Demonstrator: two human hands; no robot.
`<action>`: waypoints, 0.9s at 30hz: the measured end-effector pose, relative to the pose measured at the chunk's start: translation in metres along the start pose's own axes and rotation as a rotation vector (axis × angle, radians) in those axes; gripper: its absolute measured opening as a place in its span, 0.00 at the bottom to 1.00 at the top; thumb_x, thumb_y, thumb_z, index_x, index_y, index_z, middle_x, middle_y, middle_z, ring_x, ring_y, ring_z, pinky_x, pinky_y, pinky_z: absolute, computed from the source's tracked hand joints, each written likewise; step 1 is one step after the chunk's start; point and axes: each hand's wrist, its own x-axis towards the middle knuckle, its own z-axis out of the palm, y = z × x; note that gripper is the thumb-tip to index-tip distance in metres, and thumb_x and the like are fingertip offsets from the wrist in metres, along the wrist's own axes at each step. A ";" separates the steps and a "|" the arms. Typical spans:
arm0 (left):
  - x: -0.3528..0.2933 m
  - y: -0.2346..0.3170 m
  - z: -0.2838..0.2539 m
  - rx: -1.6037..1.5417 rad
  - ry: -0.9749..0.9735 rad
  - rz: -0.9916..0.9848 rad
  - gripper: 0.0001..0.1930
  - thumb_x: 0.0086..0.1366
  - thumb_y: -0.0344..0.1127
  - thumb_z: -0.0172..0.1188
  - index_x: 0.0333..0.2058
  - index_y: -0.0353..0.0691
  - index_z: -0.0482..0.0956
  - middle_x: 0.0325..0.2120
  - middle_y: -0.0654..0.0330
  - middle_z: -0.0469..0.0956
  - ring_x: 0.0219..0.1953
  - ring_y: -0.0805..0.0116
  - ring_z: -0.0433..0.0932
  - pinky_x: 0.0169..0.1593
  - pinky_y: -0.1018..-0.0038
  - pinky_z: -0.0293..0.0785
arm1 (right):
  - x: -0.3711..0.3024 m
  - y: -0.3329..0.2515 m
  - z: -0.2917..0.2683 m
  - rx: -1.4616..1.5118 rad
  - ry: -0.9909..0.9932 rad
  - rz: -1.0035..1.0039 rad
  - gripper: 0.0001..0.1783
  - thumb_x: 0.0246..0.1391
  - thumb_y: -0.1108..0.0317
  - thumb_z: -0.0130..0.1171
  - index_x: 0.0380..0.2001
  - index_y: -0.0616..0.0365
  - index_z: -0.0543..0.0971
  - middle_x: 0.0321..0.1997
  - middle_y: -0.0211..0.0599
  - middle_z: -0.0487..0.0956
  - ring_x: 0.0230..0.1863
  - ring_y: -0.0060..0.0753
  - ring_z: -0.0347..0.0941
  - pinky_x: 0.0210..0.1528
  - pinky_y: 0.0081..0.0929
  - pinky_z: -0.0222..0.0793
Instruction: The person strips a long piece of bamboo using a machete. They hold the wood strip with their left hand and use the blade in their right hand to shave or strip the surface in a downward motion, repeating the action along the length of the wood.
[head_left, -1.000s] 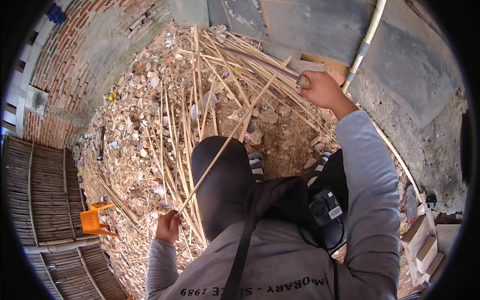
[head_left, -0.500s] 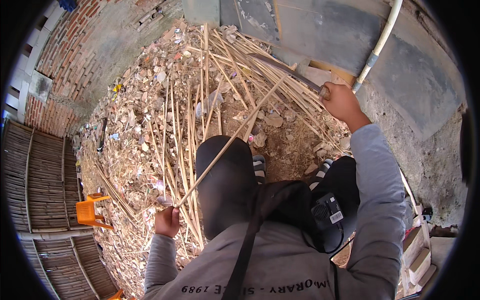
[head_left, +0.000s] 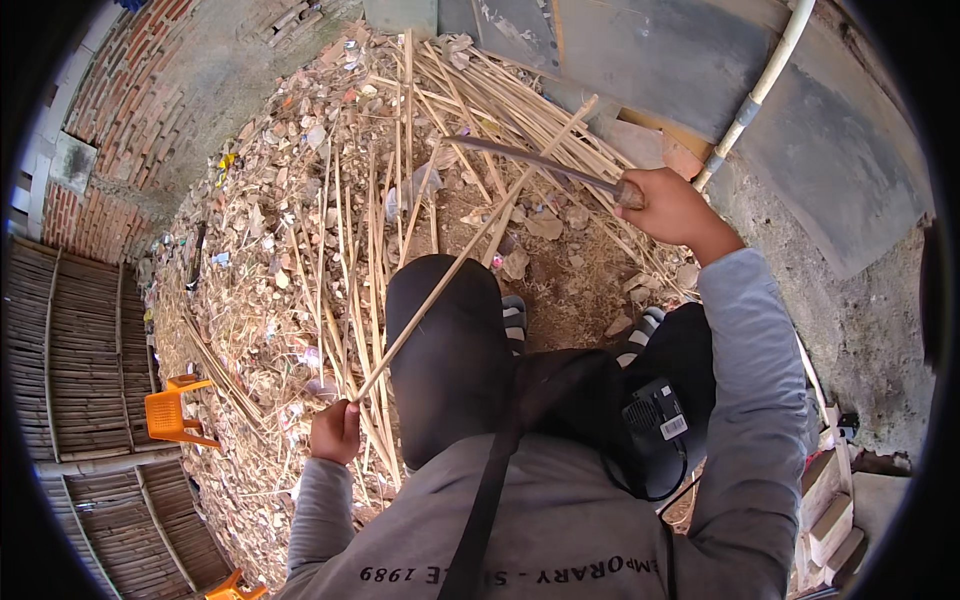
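Observation:
My left hand is closed round the near end of a long, pale bamboo strip. The strip slants up and right across my dark-clothed left knee, its far end free in the air. In my right hand is the wooden handle of a machete. Its long dark blade points left and crosses the strip towards the strip's far end; whether the two touch I cannot tell.
Several loose bamboo strips lie on the littered ground, with a thicker pile beyond. An orange plastic chair stands at left by a bamboo wall. A pale pipe leans at right. A dark long object lies far left.
The machete has moved left and slightly down, and its blade now crosses the bamboo strip. The strip's far end has risen a little and shifted right. My left hand keeps its grip.

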 end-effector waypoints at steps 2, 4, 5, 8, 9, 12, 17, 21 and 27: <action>0.000 0.007 0.000 -0.021 -0.029 -0.011 0.24 0.76 0.49 0.48 0.25 0.36 0.74 0.15 0.49 0.71 0.18 0.45 0.73 0.24 0.58 0.67 | 0.003 -0.020 0.003 -0.050 -0.066 -0.055 0.16 0.49 0.61 0.69 0.38 0.58 0.78 0.29 0.48 0.79 0.35 0.56 0.77 0.39 0.46 0.71; 0.000 0.001 0.003 -0.023 -0.030 0.004 0.24 0.75 0.49 0.48 0.26 0.36 0.75 0.15 0.49 0.71 0.18 0.45 0.72 0.24 0.58 0.67 | 0.004 -0.028 0.011 -0.134 -0.023 -0.201 0.12 0.48 0.64 0.67 0.32 0.56 0.76 0.27 0.47 0.78 0.36 0.57 0.78 0.38 0.51 0.71; -0.002 -0.001 0.004 -0.027 -0.021 0.017 0.24 0.75 0.49 0.48 0.26 0.36 0.75 0.15 0.49 0.71 0.18 0.45 0.72 0.24 0.58 0.67 | 0.006 -0.022 0.010 -0.130 -0.027 -0.199 0.12 0.48 0.64 0.67 0.32 0.56 0.76 0.27 0.47 0.78 0.36 0.57 0.78 0.38 0.51 0.71; -0.006 0.002 -0.005 0.059 -0.008 0.063 0.23 0.75 0.48 0.49 0.25 0.36 0.74 0.15 0.49 0.71 0.18 0.45 0.72 0.24 0.57 0.66 | 0.012 0.036 0.003 -0.146 0.178 0.173 0.14 0.50 0.61 0.65 0.39 0.54 0.79 0.34 0.48 0.82 0.38 0.56 0.80 0.42 0.52 0.73; -0.001 0.000 -0.006 0.090 0.071 0.110 0.23 0.74 0.48 0.49 0.24 0.37 0.73 0.15 0.48 0.71 0.18 0.44 0.72 0.24 0.56 0.65 | 0.012 0.039 0.004 -0.158 0.190 0.173 0.14 0.50 0.61 0.65 0.39 0.54 0.79 0.34 0.48 0.82 0.38 0.56 0.80 0.42 0.52 0.73; 0.006 -0.011 -0.034 0.169 -0.026 0.034 0.23 0.74 0.46 0.45 0.27 0.34 0.77 0.15 0.51 0.72 0.17 0.51 0.73 0.24 0.60 0.67 | 0.012 0.039 0.013 -0.220 0.131 0.251 0.19 0.54 0.55 0.65 0.43 0.57 0.80 0.38 0.55 0.83 0.41 0.59 0.79 0.45 0.50 0.74; -0.005 -0.016 -0.022 0.040 -0.022 -0.038 0.22 0.75 0.45 0.48 0.25 0.35 0.72 0.14 0.49 0.68 0.16 0.51 0.68 0.23 0.59 0.62 | 0.018 0.030 0.018 0.089 0.066 0.192 0.27 0.50 0.55 0.67 0.49 0.62 0.79 0.41 0.54 0.83 0.43 0.55 0.80 0.48 0.45 0.74; 0.000 -0.013 -0.008 0.004 -0.021 0.018 0.22 0.75 0.45 0.48 0.24 0.35 0.72 0.14 0.51 0.68 0.15 0.54 0.66 0.23 0.61 0.61 | 0.009 0.032 0.014 0.318 0.099 0.244 0.27 0.51 0.55 0.68 0.49 0.61 0.79 0.40 0.55 0.82 0.41 0.55 0.79 0.45 0.43 0.74; 0.004 0.004 -0.006 -0.070 -0.053 -0.020 0.23 0.75 0.45 0.47 0.24 0.35 0.71 0.14 0.50 0.69 0.16 0.52 0.68 0.23 0.61 0.61 | 0.007 -0.013 0.006 -0.196 -0.115 -0.042 0.20 0.49 0.59 0.67 0.46 0.51 0.81 0.35 0.46 0.83 0.41 0.52 0.80 0.43 0.47 0.74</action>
